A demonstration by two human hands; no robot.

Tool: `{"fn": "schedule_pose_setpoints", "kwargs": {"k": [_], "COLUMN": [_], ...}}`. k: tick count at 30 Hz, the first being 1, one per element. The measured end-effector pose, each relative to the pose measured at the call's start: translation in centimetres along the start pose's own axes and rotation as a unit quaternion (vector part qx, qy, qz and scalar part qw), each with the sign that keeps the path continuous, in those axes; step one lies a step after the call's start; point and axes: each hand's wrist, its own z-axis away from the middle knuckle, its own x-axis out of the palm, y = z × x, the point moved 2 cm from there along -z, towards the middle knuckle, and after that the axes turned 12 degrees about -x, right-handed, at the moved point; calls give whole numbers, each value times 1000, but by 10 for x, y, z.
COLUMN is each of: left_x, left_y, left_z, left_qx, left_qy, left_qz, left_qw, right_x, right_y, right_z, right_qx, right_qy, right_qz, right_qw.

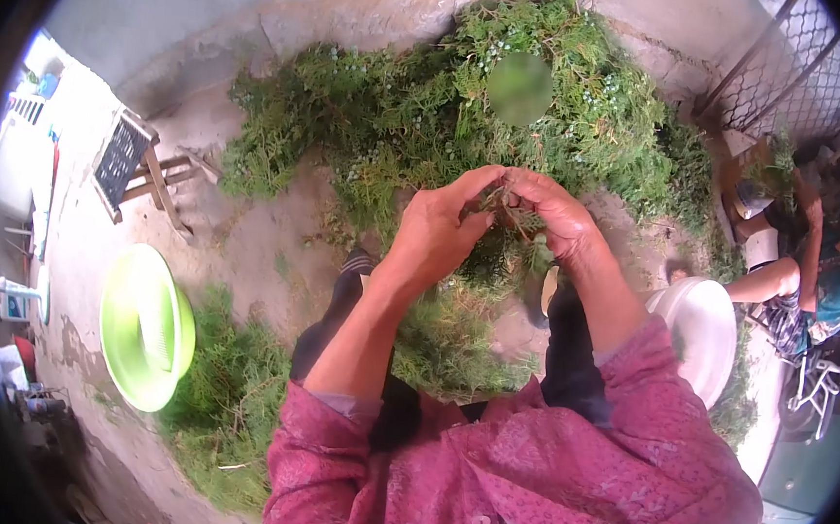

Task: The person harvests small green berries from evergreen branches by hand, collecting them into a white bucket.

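Observation:
My left hand (439, 226) and my right hand (558, 215) meet in front of me, fingertips pinched together. Between them is a small evergreen sprig (513, 216) with a thin brown stem, its lower part hanging under the right fingers. Just beyond rises a large heap of green conifer branches (406, 115) dotted with pale bluish cones. More loose cuttings (454, 337) lie on the ground between my legs. What exactly each fingertip grips is partly hidden by the fingers.
A green plastic basin (115, 328) stands tilted-looking at left, beside another pile of cuttings (226, 394). A pale tub (697, 340) is at my right. A wooden folding chair (127, 164) stands at upper left. Another person (833, 276) sits at far right near a wire-mesh gate (794, 69).

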Motion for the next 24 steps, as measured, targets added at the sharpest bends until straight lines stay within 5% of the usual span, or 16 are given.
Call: {"fn": "schedule_pose_setpoints", "kwargs": {"k": [4,11,20,22,24], "left_x": [13,28,36,36,27], "left_y": [-7,-1,-13,-12,-1], "left_z": [-10,-13,-7,-8,-7], "left_qx": [-64,-48,-84,-42,-12], "left_qy": [-15,-33,-62,-24,8], "left_qz": [115,209,318,261,280], "left_qw": [991,976,942,964,960], "right_x": [0,-13,-9,-8,-15], "right_y": [-14,-21,-29,-32,-31], "right_z": [-3,6,13,13,12], "right_qx": [-26,-26,-90,-156,-124], "right_qy": [-19,-34,-47,-14,18], "right_qz": [5,-35,77,278,253], "right_qw": [999,998,992,948,959]}}
